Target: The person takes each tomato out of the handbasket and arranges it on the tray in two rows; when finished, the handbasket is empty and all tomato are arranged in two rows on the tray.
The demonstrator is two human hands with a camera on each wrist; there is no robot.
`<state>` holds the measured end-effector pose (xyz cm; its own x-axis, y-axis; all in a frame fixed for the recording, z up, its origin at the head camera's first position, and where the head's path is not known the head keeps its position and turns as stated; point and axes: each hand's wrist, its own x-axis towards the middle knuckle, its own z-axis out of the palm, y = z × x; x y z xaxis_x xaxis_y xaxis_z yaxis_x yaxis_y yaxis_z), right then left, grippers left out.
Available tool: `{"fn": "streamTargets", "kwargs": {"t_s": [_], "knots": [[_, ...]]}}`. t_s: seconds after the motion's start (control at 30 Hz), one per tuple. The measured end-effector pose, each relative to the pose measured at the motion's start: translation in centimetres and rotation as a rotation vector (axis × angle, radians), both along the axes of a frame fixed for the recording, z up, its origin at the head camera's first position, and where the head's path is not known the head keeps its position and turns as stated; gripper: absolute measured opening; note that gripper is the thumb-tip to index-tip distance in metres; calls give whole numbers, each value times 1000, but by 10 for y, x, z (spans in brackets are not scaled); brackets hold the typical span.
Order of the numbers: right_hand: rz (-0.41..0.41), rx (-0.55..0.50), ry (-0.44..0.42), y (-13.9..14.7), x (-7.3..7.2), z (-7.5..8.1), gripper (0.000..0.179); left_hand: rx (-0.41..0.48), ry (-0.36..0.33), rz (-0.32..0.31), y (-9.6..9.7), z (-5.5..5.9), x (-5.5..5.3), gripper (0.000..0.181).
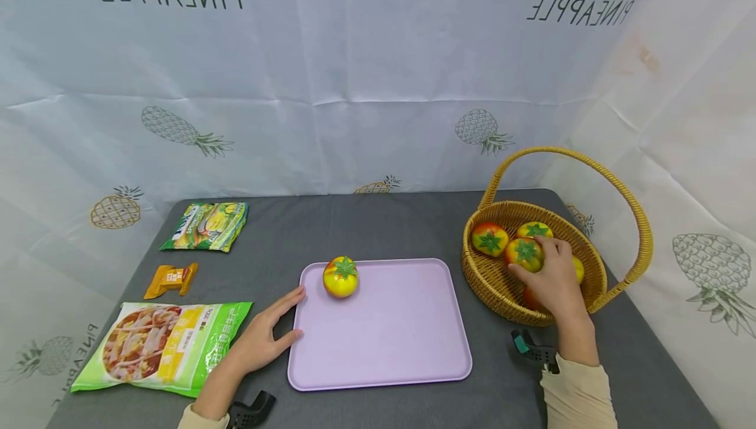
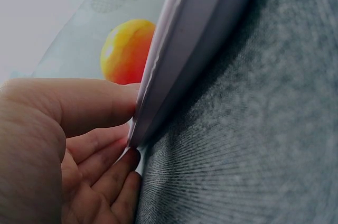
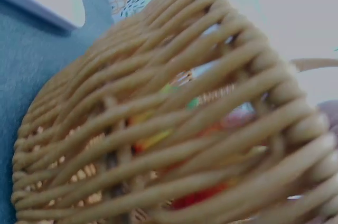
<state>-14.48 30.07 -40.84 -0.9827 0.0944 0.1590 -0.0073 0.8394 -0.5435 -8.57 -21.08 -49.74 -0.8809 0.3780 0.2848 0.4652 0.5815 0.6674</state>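
Observation:
My right hand (image 1: 555, 278) reaches into a wicker basket (image 1: 493, 291) and holds a red-and-yellow tomato (image 1: 524, 254) with a green star-shaped top between thumb and fingers. Around it in the basket lie more tomatoes, one (image 1: 489, 239) to the left and another (image 1: 534, 229) behind. In the right wrist view the basket's weave (image 3: 158, 113) hides most of the hand and fruit. My left hand (image 1: 262, 337) touches the left edge of a lilac tray (image 1: 390, 337), its thumb (image 2: 100, 105) against the rim. One tomato (image 1: 340, 277) sits in the tray's far left corner.
Left of the tray lie a green-and-white food bag (image 1: 159, 347), a small orange-brown packet (image 1: 171, 280) and a green packet (image 1: 207, 226) on the grey tablecloth (image 1: 366, 229). The basket's tall handle (image 1: 640, 232) arches up at the right. A pineapple-print curtain (image 1: 354, 75) hangs behind.

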Motion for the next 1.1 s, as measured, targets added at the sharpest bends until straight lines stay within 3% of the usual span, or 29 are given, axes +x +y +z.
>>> {"fn": "streamTargets", "kwargs": {"t_s": [0.23, 0.53, 0.8, 1.1], "knots": [[62, -52, 113, -9, 0, 5, 73, 7, 14, -9, -1, -1, 0, 59], [134, -197, 143, -33, 3, 10, 76, 3, 11, -7, -1, -2, 0, 59], [267, -228, 210, -64, 6, 9, 72, -15, -2, 5, -2, -3, 1, 59], [398, -268, 142, -102, 7, 0, 75, -11, 0, 5, -1, 0, 1, 59]]}}
